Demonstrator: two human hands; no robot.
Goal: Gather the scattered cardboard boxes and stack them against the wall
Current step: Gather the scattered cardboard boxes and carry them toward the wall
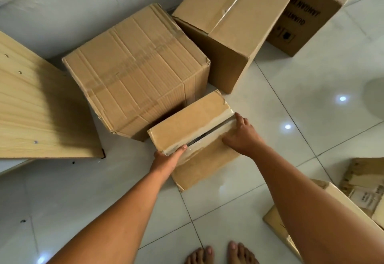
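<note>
I've got the small taped box (193, 130) on the tile floor (291, 89), just in front of the big box (135, 66) by the wall (62, 14). Left hand (168, 157) grips its near-left corner, right hand (241, 137) presses flat on the taped top edge. I'd shift both palms under the sides, lift level, clear the big box's rim, then set it square on top.

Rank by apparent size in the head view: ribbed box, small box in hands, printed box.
1. ribbed box, largest.
2. small box, nearer the camera.
3. printed box, cut off by the frame, so unsure.
</note>
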